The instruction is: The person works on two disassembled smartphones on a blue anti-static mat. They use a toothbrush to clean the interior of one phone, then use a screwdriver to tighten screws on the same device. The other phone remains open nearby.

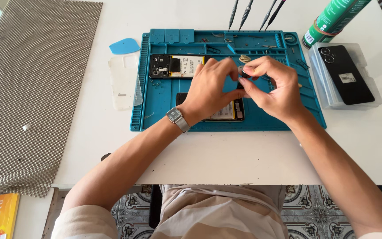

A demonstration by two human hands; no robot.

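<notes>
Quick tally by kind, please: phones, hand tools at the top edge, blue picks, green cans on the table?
Phones: 3, an opened one, one under the hands, and a black one in a clear tray
Hand tools at the top edge: 4
Blue pick: 1
Green can: 1
Total: 9

White table (253,163), patterned floor tiles (315,208), daylight.

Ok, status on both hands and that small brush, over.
Left hand and right hand pinch a small dark brush with pale bristles together. Held above the blue silicone work mat. Two opened phones beneath; nothing blocking.
</notes>
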